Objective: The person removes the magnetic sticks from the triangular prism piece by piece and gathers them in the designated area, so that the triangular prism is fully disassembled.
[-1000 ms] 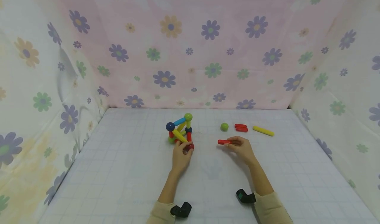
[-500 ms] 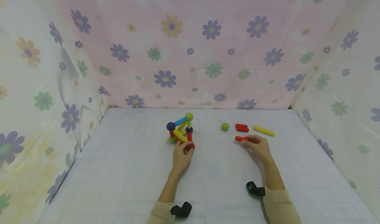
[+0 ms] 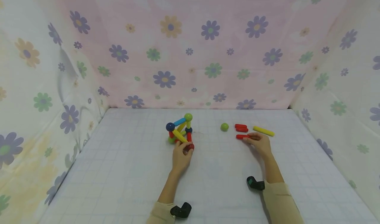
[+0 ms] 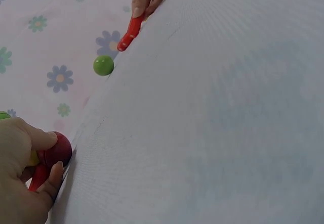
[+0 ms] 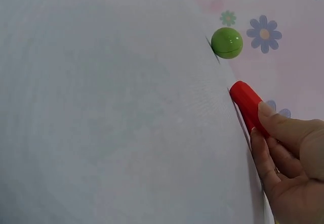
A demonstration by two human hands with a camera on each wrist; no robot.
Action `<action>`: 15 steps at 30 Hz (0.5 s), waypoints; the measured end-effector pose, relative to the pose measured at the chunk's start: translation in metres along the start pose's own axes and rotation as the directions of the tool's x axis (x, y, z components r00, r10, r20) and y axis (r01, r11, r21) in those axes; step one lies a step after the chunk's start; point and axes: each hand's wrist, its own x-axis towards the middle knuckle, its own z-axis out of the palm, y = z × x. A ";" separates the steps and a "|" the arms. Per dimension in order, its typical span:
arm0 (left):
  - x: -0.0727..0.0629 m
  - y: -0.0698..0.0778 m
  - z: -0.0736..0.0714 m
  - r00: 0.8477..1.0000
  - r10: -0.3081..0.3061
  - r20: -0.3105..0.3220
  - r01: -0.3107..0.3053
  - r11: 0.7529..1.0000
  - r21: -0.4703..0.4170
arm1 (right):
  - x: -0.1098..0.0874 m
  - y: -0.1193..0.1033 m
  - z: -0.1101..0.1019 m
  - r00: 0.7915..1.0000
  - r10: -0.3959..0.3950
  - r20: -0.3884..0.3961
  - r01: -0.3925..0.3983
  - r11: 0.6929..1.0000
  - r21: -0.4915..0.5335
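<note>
A small frame of coloured rods and balls (image 3: 179, 135) stands left of the table's middle. At its near corner my left hand (image 3: 180, 159) holds a dark red ball (image 4: 58, 150) between thumb and fingers. A red rod (image 4: 35, 178) and a bit of yellow show behind those fingers in the left wrist view. My right hand (image 3: 261, 145) pinches a loose red rod (image 5: 247, 105) by one end, low over the table or touching it. Two other red rods (image 3: 241, 128) lie side by side just beyond it.
A loose green ball (image 3: 224, 127) sits left of the two red rods, and a long yellow rod (image 3: 263, 131) lies to their right. Flower-printed cloth walls (image 3: 196, 95) border the white table (image 3: 133, 171) at the back and sides.
With the red rod in its fingers, my right hand has moved right and slightly back, close to the other red rods. The left hand and the frame have stayed put.
</note>
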 end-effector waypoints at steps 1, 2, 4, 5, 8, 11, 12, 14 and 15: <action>0.000 0.000 0.000 1.000 0.000 0.000 0.000 1.000 0.000 | 0.001 0.000 0.000 1.000 -0.001 -0.002 0.001 1.000 -0.006; 0.000 0.000 0.000 1.000 0.000 0.001 0.000 1.000 0.000 | 0.002 0.001 0.001 1.000 -0.003 -0.005 0.003 1.000 -0.008; -0.001 0.000 0.000 1.000 0.001 0.000 -0.001 1.000 -0.001 | 0.003 0.001 0.001 1.000 0.004 -0.007 -0.004 1.000 -0.017; -0.001 0.000 0.000 1.000 0.002 0.001 -0.002 1.000 -0.002 | 0.004 0.001 0.001 1.000 0.007 -0.005 -0.007 1.000 -0.021; -0.002 -0.001 0.000 1.000 0.007 0.001 -0.007 1.000 -0.008 | 0.006 0.001 0.001 1.000 0.013 0.004 -0.013 0.999 -0.030; -0.002 -0.002 0.001 1.000 0.011 0.001 -0.011 1.000 -0.011 | 0.008 0.002 0.002 1.000 0.013 0.004 -0.013 0.999 -0.029; -0.002 -0.002 0.001 1.000 0.011 0.001 -0.011 1.000 -0.011 | 0.009 0.002 0.002 1.000 0.017 0.001 -0.016 0.999 -0.027; -0.002 -0.002 0.001 1.000 0.011 -0.001 -0.011 1.000 -0.014 | 0.010 0.002 0.003 1.000 0.022 -0.009 -0.022 0.999 -0.028; -0.002 -0.002 0.001 1.000 0.010 -0.002 -0.010 1.000 -0.015 | 0.011 0.002 0.004 1.000 0.024 -0.016 -0.025 0.999 -0.029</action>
